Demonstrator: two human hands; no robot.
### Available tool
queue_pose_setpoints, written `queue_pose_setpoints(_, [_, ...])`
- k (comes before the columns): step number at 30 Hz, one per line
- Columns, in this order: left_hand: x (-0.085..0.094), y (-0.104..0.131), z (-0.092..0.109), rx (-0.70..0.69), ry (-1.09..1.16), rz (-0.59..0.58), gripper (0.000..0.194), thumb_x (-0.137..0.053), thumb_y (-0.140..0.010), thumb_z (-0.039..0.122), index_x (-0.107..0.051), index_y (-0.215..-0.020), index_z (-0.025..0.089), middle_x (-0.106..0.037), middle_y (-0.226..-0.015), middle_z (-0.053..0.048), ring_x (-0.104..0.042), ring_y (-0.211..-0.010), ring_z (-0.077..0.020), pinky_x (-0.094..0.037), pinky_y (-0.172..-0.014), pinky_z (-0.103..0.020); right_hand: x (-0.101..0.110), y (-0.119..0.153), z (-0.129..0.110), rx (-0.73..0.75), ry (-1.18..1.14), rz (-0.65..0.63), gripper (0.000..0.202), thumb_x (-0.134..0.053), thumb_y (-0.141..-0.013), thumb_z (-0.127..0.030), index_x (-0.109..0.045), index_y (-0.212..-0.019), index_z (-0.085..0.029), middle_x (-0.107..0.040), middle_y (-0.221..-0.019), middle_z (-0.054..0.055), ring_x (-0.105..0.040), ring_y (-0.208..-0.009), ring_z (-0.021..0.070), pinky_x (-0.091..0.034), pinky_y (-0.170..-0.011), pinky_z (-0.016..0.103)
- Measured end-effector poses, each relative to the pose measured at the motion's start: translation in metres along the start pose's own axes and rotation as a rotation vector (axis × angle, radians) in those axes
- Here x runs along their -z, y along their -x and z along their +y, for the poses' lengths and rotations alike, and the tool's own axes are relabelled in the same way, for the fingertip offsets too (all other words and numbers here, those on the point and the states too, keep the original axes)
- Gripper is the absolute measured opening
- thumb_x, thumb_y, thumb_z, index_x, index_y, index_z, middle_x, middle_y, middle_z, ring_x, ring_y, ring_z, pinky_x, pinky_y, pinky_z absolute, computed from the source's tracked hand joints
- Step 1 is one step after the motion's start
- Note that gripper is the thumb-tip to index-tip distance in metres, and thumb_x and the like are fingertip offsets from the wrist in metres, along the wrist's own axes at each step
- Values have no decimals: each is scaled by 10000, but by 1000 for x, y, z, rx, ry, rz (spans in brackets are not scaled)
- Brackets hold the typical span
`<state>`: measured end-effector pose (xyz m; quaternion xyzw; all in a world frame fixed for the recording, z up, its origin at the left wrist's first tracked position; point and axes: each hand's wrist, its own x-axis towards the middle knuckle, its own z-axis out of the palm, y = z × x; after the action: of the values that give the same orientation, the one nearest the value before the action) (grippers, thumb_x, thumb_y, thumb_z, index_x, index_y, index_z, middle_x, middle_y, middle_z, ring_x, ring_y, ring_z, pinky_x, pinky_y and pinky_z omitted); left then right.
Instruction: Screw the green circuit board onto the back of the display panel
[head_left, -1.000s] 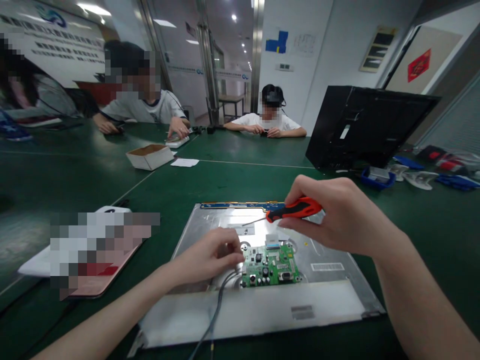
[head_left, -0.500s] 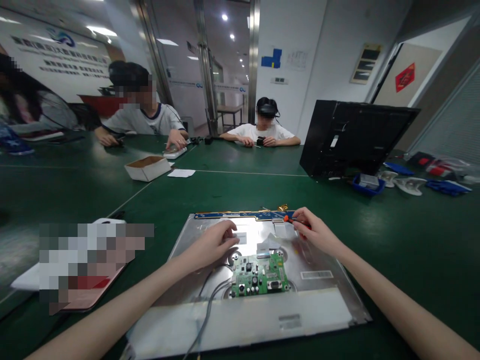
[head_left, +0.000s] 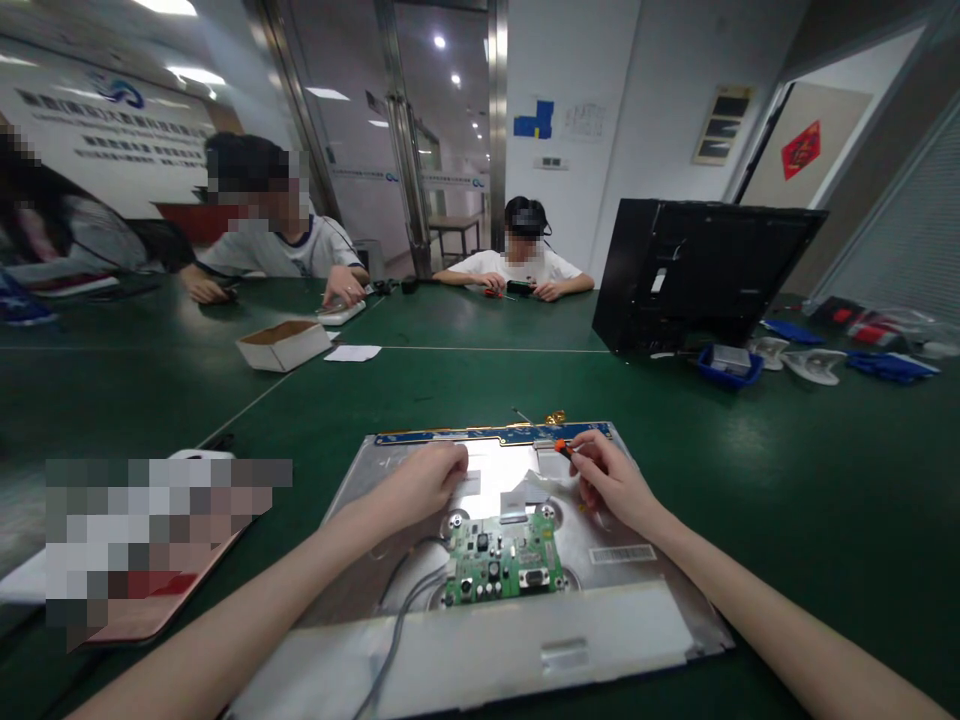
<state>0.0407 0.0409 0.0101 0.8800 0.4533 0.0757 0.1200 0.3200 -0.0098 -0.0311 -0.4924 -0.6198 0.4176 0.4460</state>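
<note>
A silver display panel [head_left: 622, 610] lies back side up on the green table. Screwed near its middle is a green circuit board [head_left: 506, 560], with grey cables running from its left side. A narrow blue board [head_left: 465, 436] runs along the far edge. My right hand [head_left: 607, 475] holds a screwdriver with an orange and black handle [head_left: 564, 449], its shaft pointing toward the blue board. My left hand [head_left: 431, 480] is over the panel's upper left part, fingers curled together; whether they hold anything is hidden.
Beyond the panel stand a white open box [head_left: 283, 350] and a white paper [head_left: 352, 353]. A black monitor [head_left: 712, 270] and a blue tray [head_left: 727, 378] are at the right. A pink-edged flat item [head_left: 161, 610] lies left. Several people sit across the table.
My right hand and the screwdriver have shifted slightly left, and its fingers are lower. My left hand's fingers have curled in closer together. The whole view has shifted a little.
</note>
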Motion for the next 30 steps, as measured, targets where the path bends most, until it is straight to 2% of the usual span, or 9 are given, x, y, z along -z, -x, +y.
queue_pose_setpoints(4, [1, -9, 8, 4, -141, 7, 169, -454, -859, 79, -581, -789, 166, -661, -837, -101, -608, -784, -239, -403, -670, -300, 0, 5, 0, 23, 2, 68, 212, -492, -929, -439, -475, -1022, -249, -578, -774, -30, -492, -451, 104, -374, -390, 237])
queue_pose_setpoints(8, [1, -20, 22, -54, -124, -4, 150, -487, -836, 65, -588, -788, 165, -663, -848, -84, -605, -785, -225, -396, -659, -286, 1, 7, -1, 41, 12, 105, 224, -485, -934, -433, -482, -1050, -242, -578, -780, -27, -502, -465, 109, -386, -402, 245])
queue_pose_setpoints(13, [-2, -29, 48, -250, 102, -28, 130, -528, -830, 83, -623, -802, 167, -676, -806, -36, -590, -712, -172, -405, -643, -246, 1, 7, 0, 43, 23, 98, 234, -486, -936, -439, -464, -1063, -244, -583, -773, -27, -499, -443, 108, -374, -383, 240])
queue_pose_setpoints(16, [-5, -33, 60, -398, 218, -96, 114, -568, -829, 87, -645, -820, 171, -689, -817, -24, -608, -733, -168, -423, -675, -242, 0, 8, 2, 44, 28, 82, 234, -487, -936, -447, -458, -1059, -250, -584, -753, -30, -500, -436, 112, -371, -382, 241])
queue_pose_setpoints(18, [-8, -36, 66, -449, 229, -137, 119, -594, -816, 74, -654, -808, 176, -683, -787, -14, -611, -716, -163, -426, -670, -237, 0, 8, 2, 47, 32, 74, 243, -487, -934, -457, -461, -1062, -253, -585, -736, -31, -494, -435, 116, -372, -387, 245])
queue_pose_setpoints(24, [-19, -39, 72, -475, 184, -155, 114, -630, -833, 76, -694, -834, 170, -705, -817, -33, -623, -757, -187, -422, -686, -257, 0, 8, 2, 55, 48, 68, 249, -483, -938, -462, -467, -1066, -249, -587, -734, -28, -490, -443, 118, -381, -404, 250])
queue_pose_setpoints(30, [-28, -39, 67, -498, 193, -131, 56, -678, -831, 119, -681, -817, 173, -695, -804, -26, -615, -747, -181, -416, -671, -250, 1, 10, 3, 58, 72, 50, 241, -486, -943, -457, -475, -1059, -247, -594, -761, -23, -497, -457, 114, -398, -427, 248])
